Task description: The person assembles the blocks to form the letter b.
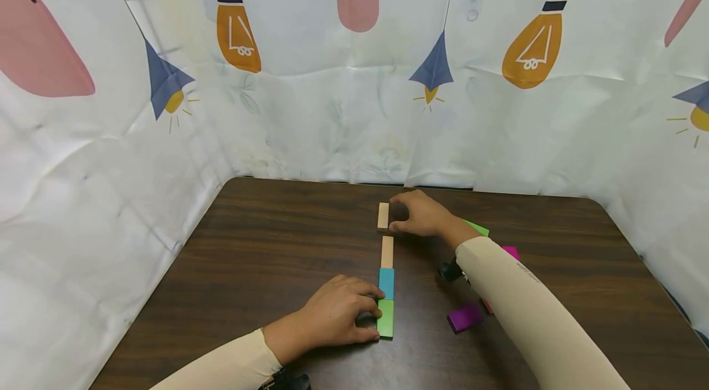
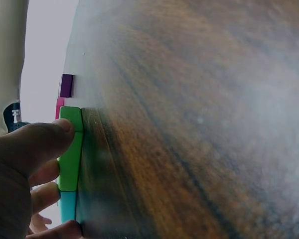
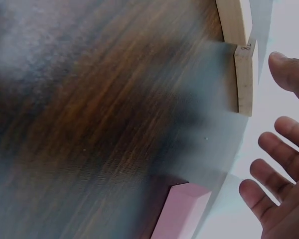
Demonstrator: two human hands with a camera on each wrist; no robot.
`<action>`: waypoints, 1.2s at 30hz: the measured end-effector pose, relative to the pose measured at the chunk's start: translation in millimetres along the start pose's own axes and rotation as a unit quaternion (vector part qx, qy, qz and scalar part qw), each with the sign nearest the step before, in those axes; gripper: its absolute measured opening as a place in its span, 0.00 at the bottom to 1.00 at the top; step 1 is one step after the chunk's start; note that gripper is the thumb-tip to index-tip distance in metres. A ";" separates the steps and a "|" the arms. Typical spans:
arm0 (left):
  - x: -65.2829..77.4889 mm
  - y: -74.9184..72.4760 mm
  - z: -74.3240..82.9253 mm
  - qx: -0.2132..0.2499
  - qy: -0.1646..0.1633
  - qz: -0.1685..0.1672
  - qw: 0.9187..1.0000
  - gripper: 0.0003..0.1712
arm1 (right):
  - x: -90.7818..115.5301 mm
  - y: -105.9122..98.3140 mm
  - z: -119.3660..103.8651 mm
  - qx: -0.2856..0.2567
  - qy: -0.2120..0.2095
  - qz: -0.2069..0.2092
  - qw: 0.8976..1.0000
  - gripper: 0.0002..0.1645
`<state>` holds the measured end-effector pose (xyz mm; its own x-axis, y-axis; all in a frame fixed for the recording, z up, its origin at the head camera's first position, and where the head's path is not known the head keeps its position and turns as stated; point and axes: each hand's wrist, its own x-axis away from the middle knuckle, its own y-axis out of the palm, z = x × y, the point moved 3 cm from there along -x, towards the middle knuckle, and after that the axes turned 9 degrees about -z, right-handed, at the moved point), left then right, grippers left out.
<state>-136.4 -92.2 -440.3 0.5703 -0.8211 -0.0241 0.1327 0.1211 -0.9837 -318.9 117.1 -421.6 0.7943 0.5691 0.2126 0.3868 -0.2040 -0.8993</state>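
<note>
A row of flat blocks lies on the dark table: a green block [image 1: 386, 319], then a blue block [image 1: 386, 283], then a plain wooden block [image 1: 387, 252]. Past a small gap lies another wooden block [image 1: 383, 216]. My left hand [image 1: 340, 311] rests against the row's left side, its fingertips at the green and blue blocks; its thumb touches the green block [image 2: 71, 164] in the left wrist view. To the right of the far wooden block is my right hand [image 1: 423, 213], its fingers spread. Apart from that hand, two wooden blocks [image 3: 245, 79] show in the right wrist view.
A purple block [image 1: 465, 318] lies right of the row. Beneath and beyond the right forearm, a magenta block [image 1: 511, 252], a bright green block [image 1: 477, 227] and a red piece [image 1: 487, 306] are partly hidden. A printed white sheet [image 1: 332, 125] hangs behind the table [image 1: 266, 242].
</note>
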 end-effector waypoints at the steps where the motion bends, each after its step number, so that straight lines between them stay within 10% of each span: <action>1: 0.1 0.3 -0.1 0.000 0.000 0.001 1.000 0.15 | -1.1 0.1 0.2 0.001 0.002 0.000 1.000 0.41; 36: 0.4 -0.4 0.9 0.003 0.000 0.000 1.000 0.14 | -20.7 9.2 -2.4 0.030 0.006 -0.022 0.999 0.40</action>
<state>-135.6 -92.1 -439.7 0.5705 -0.8209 -0.0240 0.1375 0.1243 -0.9827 -330.7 101.5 -433.3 0.7821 0.5677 0.2569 0.3931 -0.1296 -0.9103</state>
